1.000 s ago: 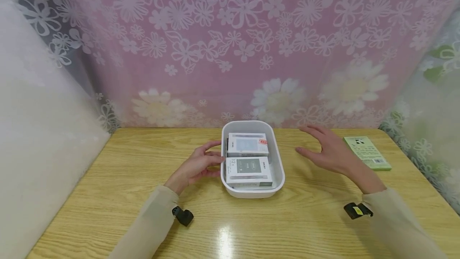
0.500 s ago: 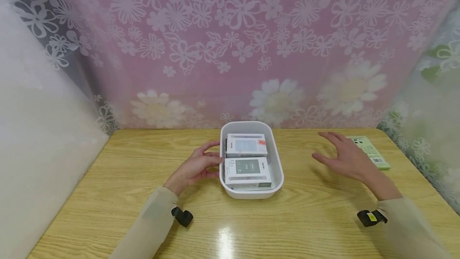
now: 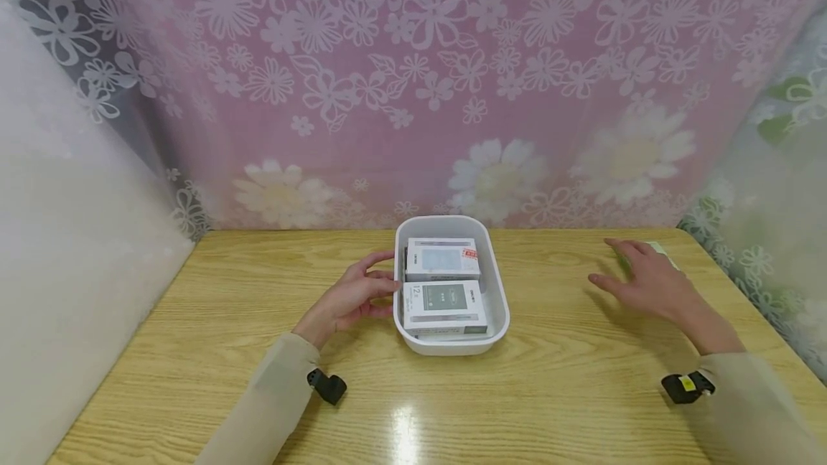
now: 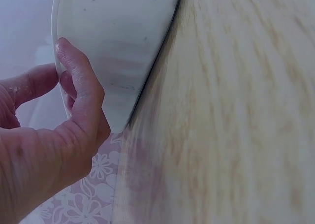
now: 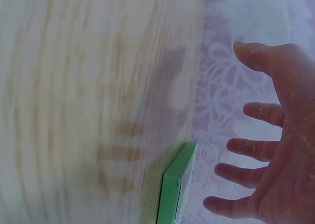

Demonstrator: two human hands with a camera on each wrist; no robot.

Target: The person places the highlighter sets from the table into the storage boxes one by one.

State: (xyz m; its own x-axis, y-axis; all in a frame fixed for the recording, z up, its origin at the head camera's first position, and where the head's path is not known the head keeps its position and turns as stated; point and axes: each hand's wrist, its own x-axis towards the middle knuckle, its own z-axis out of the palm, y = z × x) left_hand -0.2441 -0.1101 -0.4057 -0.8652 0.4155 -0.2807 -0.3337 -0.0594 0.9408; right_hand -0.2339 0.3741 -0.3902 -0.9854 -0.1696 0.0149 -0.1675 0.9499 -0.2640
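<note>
A white plastic storage bin (image 3: 500,307) stands on the wooden table. Inside it lie two white printed boxes, a rear one (image 3: 441,260) with a red sticker and a front one (image 3: 444,303) with a grey panel. My left hand (image 3: 345,303) grips the bin's left rim; the left wrist view shows the thumb at the rim and bent fingers against the outer wall. To the right, my right hand (image 3: 659,289) hovers with spread fingers and holds nothing. Beneath and behind it is a flat green box (image 5: 172,189), mostly hidden by the hand in the head view.
The wooden table (image 3: 549,393) runs back to a pink flowered curtain (image 3: 388,128). A pale sheet (image 3: 71,199) hangs along the left side, and a flowered one (image 3: 769,199) along the right.
My right hand has moved to the right, away from the bin and over the green box, covering most of it. The left hand stays at the bin's rim.
</note>
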